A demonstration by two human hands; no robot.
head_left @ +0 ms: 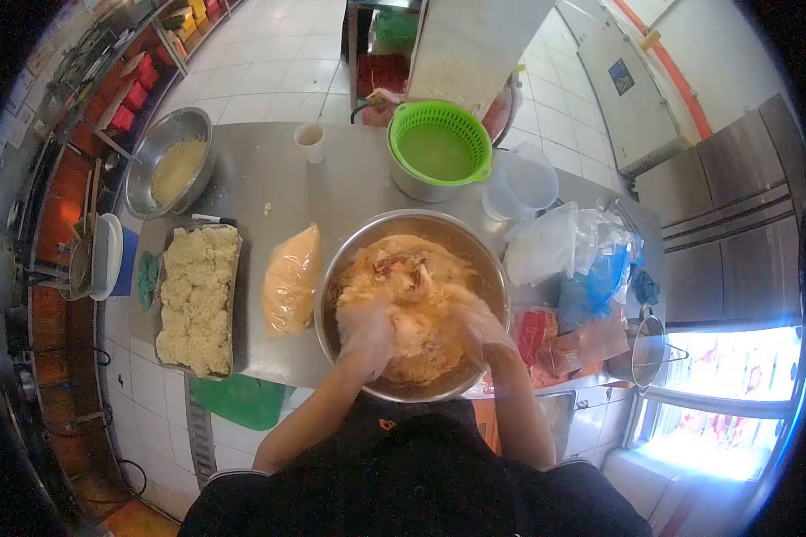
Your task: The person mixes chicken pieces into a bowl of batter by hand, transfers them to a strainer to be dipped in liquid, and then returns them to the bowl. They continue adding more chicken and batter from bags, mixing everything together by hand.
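Observation:
A large steel mixing bowl (324, 333) stands at the table's front edge, right in front of me. It holds pieces of raw-looking meat (414, 273) coated in an orange-tan powder (448, 353). My left hand (365, 336), in a thin clear glove, reaches in over the bowl's left side and touches the powdery mix. On the opposite side my right hand (475, 320), gloved the same way, dips into the mix near the rim. Motion smears the fingers of both hands. Left of the bowl lies a clear plastic bag of orange powder (293, 282).
A tray of pale crumbly portions (197, 300) lies at the left, below a steel bowl of yellowish mix (177, 170). At the back stand a white cup (311, 143), a green strainer basket (439, 148) and a clear jug (521, 183). Plastic bags (591, 259) and a sieve (647, 349) crowd the right.

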